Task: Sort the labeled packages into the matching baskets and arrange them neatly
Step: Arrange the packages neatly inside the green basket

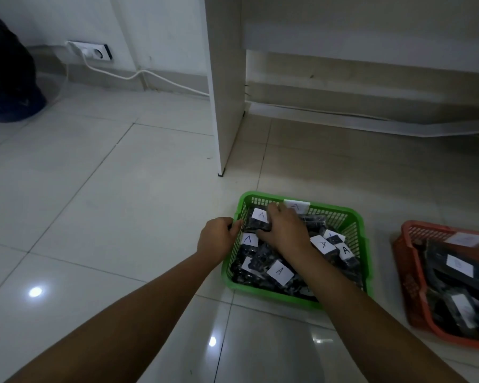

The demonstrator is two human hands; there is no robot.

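A green basket sits on the tiled floor, tagged with an "A" label on its far rim. It holds several dark plastic packages with white "A" labels, such as one at the front. My left hand grips the basket's left rim. Inside the basket, my right hand holds a dark package with an "A" label at the far left corner, thumb under its near edge. An orange basket at the right edge holds several more dark packages with white labels.
A white furniture panel stands on the floor just behind the green basket. A wall socket with a white cable is at the back left. A dark bag lies at the far left.
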